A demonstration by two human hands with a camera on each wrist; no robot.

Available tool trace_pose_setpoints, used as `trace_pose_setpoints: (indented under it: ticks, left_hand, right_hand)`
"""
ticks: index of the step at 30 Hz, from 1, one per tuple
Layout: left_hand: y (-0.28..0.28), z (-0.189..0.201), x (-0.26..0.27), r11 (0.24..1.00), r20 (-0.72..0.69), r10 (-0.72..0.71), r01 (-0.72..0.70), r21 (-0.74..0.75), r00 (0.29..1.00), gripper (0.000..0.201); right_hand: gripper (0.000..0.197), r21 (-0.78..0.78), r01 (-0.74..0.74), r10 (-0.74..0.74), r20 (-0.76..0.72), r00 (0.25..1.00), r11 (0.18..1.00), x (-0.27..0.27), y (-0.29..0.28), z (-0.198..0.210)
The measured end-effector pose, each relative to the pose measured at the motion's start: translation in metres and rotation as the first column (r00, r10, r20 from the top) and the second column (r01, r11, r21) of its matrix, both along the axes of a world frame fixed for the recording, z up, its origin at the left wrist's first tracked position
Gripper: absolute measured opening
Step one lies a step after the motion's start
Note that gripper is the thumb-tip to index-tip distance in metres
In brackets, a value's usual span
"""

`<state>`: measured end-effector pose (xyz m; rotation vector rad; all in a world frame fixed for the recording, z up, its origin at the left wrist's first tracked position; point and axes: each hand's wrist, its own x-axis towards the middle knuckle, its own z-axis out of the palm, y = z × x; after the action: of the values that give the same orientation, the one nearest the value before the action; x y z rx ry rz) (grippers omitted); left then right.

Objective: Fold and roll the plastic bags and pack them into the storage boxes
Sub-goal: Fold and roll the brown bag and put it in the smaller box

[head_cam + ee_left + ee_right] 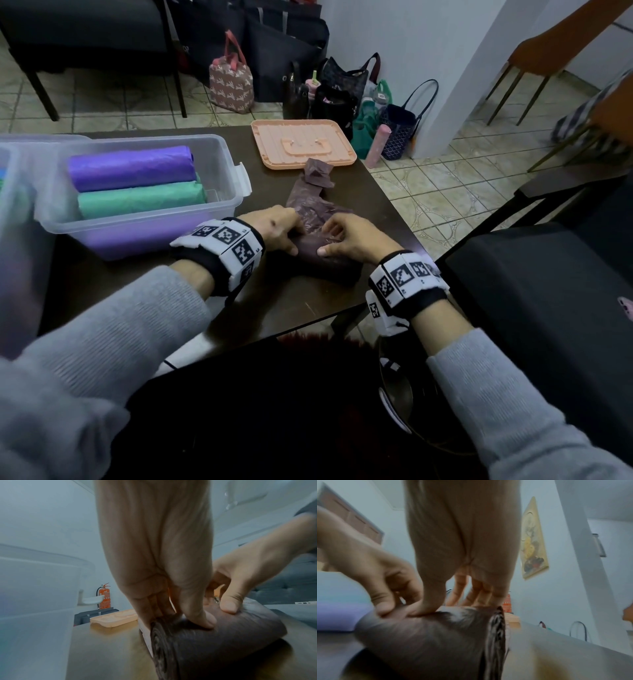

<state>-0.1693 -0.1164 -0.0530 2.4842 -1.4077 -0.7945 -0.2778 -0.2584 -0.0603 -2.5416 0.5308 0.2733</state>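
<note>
While both hands grip it, the bag roll (325, 262) lies crosswise

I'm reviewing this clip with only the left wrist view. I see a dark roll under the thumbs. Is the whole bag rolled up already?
Observer: No. In the head view the brown bag has an unrolled tail stretching away from the hands toward the peach lid.
Operator: What is in the clear box beside me? It is just haze here.
Observer: The storage box holds a purple roll and a green roll, lying side by side.
Operator: Are both ends of the roll held?
Observer: The left hand and right hand both grip the roll; in the right wrist view its right end shows layered edges, uncovered.
</note>
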Motion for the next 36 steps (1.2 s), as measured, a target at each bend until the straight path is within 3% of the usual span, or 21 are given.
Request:
trace_pose_setpoints:
  ticks: [3, 6, 9, 12, 15, 18, 22, 26, 31, 34, 36]
  left_hand:
    - [-0.007, 0.002, 0.003, 0.997, 0.002, -0.026, 0.026, 0.079, 1.0, 0.035]
    - [-0.014, 0.002, 0.007, 0.983, -0.05, -0.028, 0.037, 0.178, 0.998, 0.03]
    - [-0.015, 0.004, 0.011, 0.974, -0.073, -0.031, 0.047, 0.224, 0.997, 0.03]
    - [-0.01, 0.002, 0.014, 0.984, -0.065, -0.003, 0.015, 0.179, 0.998, 0.035]
    - [-0.004, 0.002, 0.012, 0.997, 0.001, 0.072, -0.072, -0.019, 0.997, 0.037]
    - [0.004, 0.002, 0.003, 0.987, 0.04, 0.053, -0.046, -0.156, 0.998, 0.027]
    - [0.012, -0.001, -0.006, 0.995, 0.106, -0.039, 0.049, -0.09, 0.994, 0.052]
    - [0.014, 0.002, -0.005, 0.994, 0.091, -0.052, 0.06, -0.09, 0.994, 0.051]
    - [0.011, 0.007, -0.005, 0.998, 0.002, -0.046, 0.046, -0.041, 0.999, 0.045]
    - [0.01, 0.006, -0.01, 0.998, -0.014, -0.056, 0.056, -0.024, 0.998, 0.045]
    - [0.009, 0.003, -0.014, 0.996, 0.051, -0.083, 0.084, -0.022, 0.995, 0.051]
  right_hand:
    - [0.027, -0.208, -0.031, 0.07, 0.181, 0.981, 0.978, -0.008, 0.014, -0.009]
    - [0.036, -0.298, -0.039, 0.102, 0.202, 0.974, 0.954, -0.02, 0.032, -0.024]
    - [0.057, -0.238, -0.065, 0.108, 0.175, 0.979, 0.969, -0.03, 0.037, -0.033]
    - [0.074, -0.21, -0.098, 0.121, 0.102, 0.987, 0.973, -0.031, 0.036, -0.036]
    - [0.068, -0.204, -0.099, 0.11, 0.046, 0.993, 0.974, -0.027, 0.034, -0.034]
    - [0.06, -0.14, -0.114, 0.108, -0.048, 0.993, 0.984, -0.017, 0.031, -0.021]
    - [0.048, -0.104, -0.144, 0.128, -0.154, 0.98, 0.984, -0.008, 0.023, -0.005]
    - [0.056, 0.005, -0.091, 0.09, -0.199, 0.976, 0.996, -0.007, 0.013, 0.0]
    - [0.038, 0.176, -0.052, 0.093, -0.231, 0.969, 0.983, -0.014, -0.001, 0.005]
    - [0.039, 0.178, -0.06, 0.106, -0.258, 0.96, 0.982, -0.015, -0.005, 0.008]
    - [0.039, 0.149, -0.072, 0.11, -0.266, 0.958, 0.986, -0.013, -0.007, 0.01]
